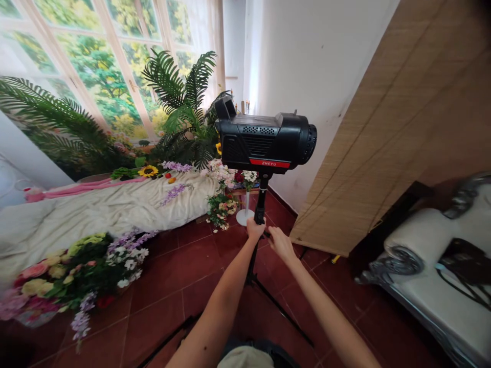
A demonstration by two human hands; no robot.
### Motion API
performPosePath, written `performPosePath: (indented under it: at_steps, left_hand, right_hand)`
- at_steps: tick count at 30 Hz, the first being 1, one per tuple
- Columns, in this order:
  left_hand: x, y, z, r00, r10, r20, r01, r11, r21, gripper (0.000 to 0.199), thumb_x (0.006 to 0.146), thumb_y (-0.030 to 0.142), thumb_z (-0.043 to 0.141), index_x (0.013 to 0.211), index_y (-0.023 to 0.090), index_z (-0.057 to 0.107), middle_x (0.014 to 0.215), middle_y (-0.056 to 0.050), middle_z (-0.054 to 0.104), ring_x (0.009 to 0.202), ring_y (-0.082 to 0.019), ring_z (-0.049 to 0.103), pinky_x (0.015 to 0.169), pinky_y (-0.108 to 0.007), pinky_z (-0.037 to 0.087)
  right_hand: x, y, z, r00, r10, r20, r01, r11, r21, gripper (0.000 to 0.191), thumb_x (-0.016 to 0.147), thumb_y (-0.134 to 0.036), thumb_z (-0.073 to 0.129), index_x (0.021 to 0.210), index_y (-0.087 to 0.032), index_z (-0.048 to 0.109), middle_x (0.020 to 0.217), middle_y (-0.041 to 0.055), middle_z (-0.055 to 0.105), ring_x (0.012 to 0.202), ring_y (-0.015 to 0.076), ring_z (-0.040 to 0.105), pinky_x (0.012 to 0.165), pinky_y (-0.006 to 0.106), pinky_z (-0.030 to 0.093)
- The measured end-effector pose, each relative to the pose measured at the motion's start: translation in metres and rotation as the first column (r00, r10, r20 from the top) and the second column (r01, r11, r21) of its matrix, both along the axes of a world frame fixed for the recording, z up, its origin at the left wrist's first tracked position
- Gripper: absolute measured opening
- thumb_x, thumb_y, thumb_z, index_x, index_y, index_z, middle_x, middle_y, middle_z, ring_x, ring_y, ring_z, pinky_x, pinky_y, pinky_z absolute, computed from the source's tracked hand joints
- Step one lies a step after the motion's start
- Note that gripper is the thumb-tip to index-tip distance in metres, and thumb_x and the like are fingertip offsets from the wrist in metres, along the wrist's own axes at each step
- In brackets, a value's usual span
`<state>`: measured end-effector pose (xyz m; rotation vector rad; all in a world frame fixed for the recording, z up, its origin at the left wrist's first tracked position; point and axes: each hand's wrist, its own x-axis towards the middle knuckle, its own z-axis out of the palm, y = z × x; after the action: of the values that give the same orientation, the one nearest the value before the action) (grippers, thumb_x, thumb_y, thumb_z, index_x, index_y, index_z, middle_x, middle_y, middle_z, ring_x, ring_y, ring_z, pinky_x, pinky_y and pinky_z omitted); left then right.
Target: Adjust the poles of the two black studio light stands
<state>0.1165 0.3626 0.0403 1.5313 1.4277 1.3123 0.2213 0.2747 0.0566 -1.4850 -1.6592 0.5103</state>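
Note:
A black studio light [264, 140] with a red label strip sits on top of a black light stand [261, 202], directly in front of me. My left hand [255, 229] is wrapped around the stand's column below the light. Just right of it, my right hand [282, 242] has its fingertips pinched at a small dark knob on the column's side. The knob is mostly hidden by the fingers. Below my hands, the stand's legs [284, 310] spread over the red tiled floor.
Left lies a cream-draped platform [184, 199] with flowers and a sunflower [148, 170]. A flower arrangement [76, 271] stands before it. Palm fronds [184, 97] rise behind. A woven blind [345, 153] hangs right, beside a white sofa [422, 255] with a dark bag [468, 263].

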Motion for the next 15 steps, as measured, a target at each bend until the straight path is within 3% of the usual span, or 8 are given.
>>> performPosePath:
  at_steps: [3, 8, 11, 15]
  left_hand:
    - [0.000, -0.001, 0.001, 1.000, -0.026, 0.008, 0.027, 1.000, -0.008, 0.029, 0.071, 0.033, 0.052, 0.051, 0.014, 0.059, 0.047, -0.003, 0.059, 0.046, -0.012, 0.056, 0.047, -0.020, 0.042]
    - [-0.001, -0.001, 0.004, 0.999, -0.045, 0.025, 0.045, 0.999, -0.008, 0.029, 0.070, 0.033, 0.052, 0.051, 0.013, 0.060, 0.047, -0.004, 0.059, 0.046, -0.011, 0.056, 0.048, -0.020, 0.042]
    - [-0.003, -0.003, 0.007, 0.997, -0.076, 0.031, 0.076, 0.997, -0.012, 0.027, 0.070, 0.031, 0.052, 0.052, 0.012, 0.060, 0.048, -0.003, 0.059, 0.046, -0.011, 0.055, 0.048, -0.020, 0.041]
    - [-0.006, -0.007, 0.011, 0.994, -0.092, 0.067, 0.091, 0.996, 0.011, 0.023, 0.067, 0.028, 0.055, 0.051, 0.012, 0.059, 0.047, -0.002, 0.056, 0.046, -0.010, 0.052, 0.047, -0.019, 0.038]
  right_hand:
    - [0.001, -0.006, -0.010, 0.998, -0.066, -0.008, 0.066, 0.998, 0.002, 0.031, 0.072, -0.046, 0.058, 0.089, -0.020, 0.056, 0.090, 0.0066, 0.061, 0.086, 0.0210, 0.056, 0.075, 0.032, 0.045]
    - [-0.006, -0.003, -0.022, 0.949, -0.092, -0.302, -0.009, 0.948, -0.317, 0.053, 0.080, -0.062, 0.031, 0.070, -0.017, 0.058, 0.062, 0.0026, 0.058, 0.063, 0.0178, 0.055, 0.061, 0.030, 0.044]
    - [-0.008, 0.004, -0.014, 0.903, -0.110, -0.416, 0.006, 0.970, -0.243, 0.046, 0.070, -0.061, 0.050, 0.069, -0.017, 0.058, 0.065, 0.0033, 0.060, 0.064, 0.0175, 0.056, 0.063, 0.030, 0.045]
    - [-0.008, 0.010, 0.010, 0.820, -0.140, -0.554, 0.102, 0.990, -0.101, 0.038, 0.065, -0.052, 0.061, 0.079, -0.017, 0.056, 0.095, 0.0087, 0.063, 0.086, 0.0191, 0.058, 0.077, 0.032, 0.045]
